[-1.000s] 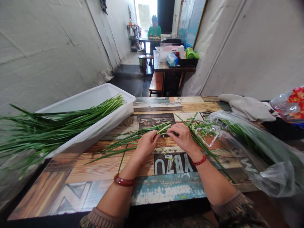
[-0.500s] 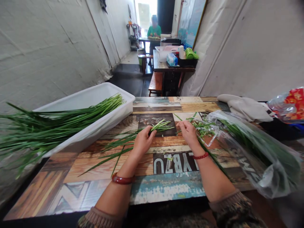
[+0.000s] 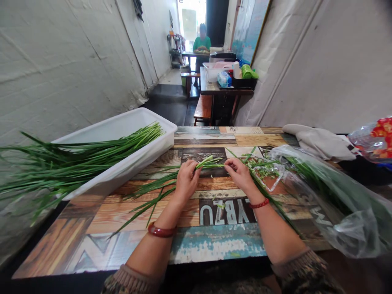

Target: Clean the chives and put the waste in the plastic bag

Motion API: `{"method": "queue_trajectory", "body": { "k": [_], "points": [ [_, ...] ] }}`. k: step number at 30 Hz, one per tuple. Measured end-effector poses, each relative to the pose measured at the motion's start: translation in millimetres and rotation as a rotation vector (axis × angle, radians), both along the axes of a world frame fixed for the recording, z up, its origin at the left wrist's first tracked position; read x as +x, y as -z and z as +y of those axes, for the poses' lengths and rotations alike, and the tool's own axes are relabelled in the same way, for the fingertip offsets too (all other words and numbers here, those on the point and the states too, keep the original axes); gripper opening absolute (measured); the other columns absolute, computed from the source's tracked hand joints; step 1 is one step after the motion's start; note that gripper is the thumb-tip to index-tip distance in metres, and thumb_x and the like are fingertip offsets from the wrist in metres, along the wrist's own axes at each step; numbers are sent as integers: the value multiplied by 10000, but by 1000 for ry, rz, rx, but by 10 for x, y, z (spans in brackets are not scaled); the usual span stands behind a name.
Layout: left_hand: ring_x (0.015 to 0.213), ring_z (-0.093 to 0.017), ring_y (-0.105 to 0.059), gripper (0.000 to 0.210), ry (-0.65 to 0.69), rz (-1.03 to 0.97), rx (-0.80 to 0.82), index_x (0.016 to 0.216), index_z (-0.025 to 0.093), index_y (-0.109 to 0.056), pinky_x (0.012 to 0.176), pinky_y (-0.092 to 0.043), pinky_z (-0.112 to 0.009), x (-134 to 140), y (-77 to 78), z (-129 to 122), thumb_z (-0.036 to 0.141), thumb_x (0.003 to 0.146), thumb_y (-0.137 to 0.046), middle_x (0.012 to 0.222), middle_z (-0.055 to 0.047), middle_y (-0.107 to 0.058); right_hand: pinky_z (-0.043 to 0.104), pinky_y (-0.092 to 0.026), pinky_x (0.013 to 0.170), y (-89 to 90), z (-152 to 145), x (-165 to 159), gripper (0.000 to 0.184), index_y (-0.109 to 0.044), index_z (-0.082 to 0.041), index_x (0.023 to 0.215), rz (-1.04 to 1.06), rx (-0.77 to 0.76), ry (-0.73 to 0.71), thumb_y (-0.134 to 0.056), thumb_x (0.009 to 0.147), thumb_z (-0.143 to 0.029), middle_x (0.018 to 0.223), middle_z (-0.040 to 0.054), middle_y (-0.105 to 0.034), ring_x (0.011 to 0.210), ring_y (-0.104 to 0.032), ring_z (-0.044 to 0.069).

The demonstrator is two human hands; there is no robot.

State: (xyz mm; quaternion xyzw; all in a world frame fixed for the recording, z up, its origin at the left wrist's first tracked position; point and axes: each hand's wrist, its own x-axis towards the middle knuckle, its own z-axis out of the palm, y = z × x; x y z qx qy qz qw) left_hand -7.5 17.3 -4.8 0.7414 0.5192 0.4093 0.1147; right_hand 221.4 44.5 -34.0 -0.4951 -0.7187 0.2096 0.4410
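Head view, with the clock centred on the left hand and 12 at the table's far edge: that hand is closed around a small bunch of green stalks. Leaves trail toward 8 and 9 o'clock over the table, while pale ends poke out toward 3, seemingly gripped there so those ends lie free for the other hand. At 3 o'clock the right hand has thumb and finger drawn narrow at the longest tips; whether they pinch a stem, I cannot tell. Green scraps lie just beyond it, also toward 3, probably because that spot is handy. A white tub at 10 bears long stalks, laid lengthwise, likely to keep them aligned, leaves overhanging its near end. A clear bag with more greens lies between 3 and 4.
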Motion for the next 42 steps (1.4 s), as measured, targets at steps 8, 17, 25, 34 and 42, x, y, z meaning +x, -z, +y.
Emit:
{"method": "queue_trajectory", "body": {
  "k": [8, 17, 25, 34, 42],
  "points": [
    [959, -205, -589, 191, 88, 147, -20, 982, 198, -654, 865, -422, -335, 39, -53, -56, 268, 944, -481, 979, -61, -690, 317, -473, 803, -136, -119, -110, 155, -656, -224, 910, 62, 18, -122, -544, 907, -331, 913, 33, -686, 881, -620, 189],
    [732, -166, -549, 207, -14, 242, -212, 796, 199, -544, 654, -369, -262, 72, -10, -68, 277, 952, -432, 792, -28, -607, 348, -463, 824, -10, 10, -10, 241, -676, -208, 936, -63, 35, 119, -447, 943, -285, 939, 65, -699, 894, -618, 216],
    [671, -153, -503, 237, -40, 159, -220, 730, 211, -475, 619, -321, -255, 65, -12, -58, 294, 945, -425, 708, -1, -543, 388, -387, 847, -38, -53, -86, 228, -679, -269, 1099, -540, 65, 145, -580, 897, -237, 1103, 71, -661, 1033, -518, 261],
    [776, -162, -544, 213, 5, 23, -156, 816, 197, -559, 713, -394, -262, 54, -23, -53, 304, 948, -430, 802, -24, -586, 341, -358, 803, -69, -93, -118, 124, -629, -226, 922, -550, 61, 84, -509, 946, -246, 985, 60, -660, 941, -547, 224],
    [954, -210, -559, 177, 26, 127, -31, 942, 204, -646, 863, -413, -334, 39, -54, -56, 257, 934, -477, 1002, -64, -673, 351, -323, 815, -189, -220, -189, 247, -626, -222, 981, -562, 142, 8, -387, 1003, -283, 937, 61, -670, 902, -560, 218]
  ]
}}
